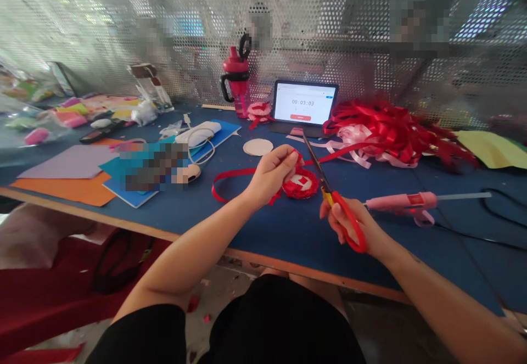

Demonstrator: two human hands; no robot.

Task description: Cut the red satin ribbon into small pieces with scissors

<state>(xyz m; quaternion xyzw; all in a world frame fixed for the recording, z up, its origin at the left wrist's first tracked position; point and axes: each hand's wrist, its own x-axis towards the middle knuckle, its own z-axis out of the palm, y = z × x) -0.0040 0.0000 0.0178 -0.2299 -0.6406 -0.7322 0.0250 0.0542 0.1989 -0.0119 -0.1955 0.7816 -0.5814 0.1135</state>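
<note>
My left hand point(274, 173) is closed in a pinch on a red ribbon point(230, 177) at the edge of a round red ribbon rosette point(302, 184) with a white middle, lying on the blue table point(288, 227). The ribbon's loose end loops off to the left. My right hand point(349, 224) grips red-handled scissors point(329, 188), their blades open and pointing up and away, right beside the rosette and the strip of ribbon running to the right.
A pink glue gun point(407, 202) lies right of my hand with its black cord. A heap of red and pink ribbon point(382, 128), a tablet showing a timer point(303, 104), a red bottle point(236, 81), a white cardboard disc point(257, 146) and coloured paper sheets point(69, 174) fill the table.
</note>
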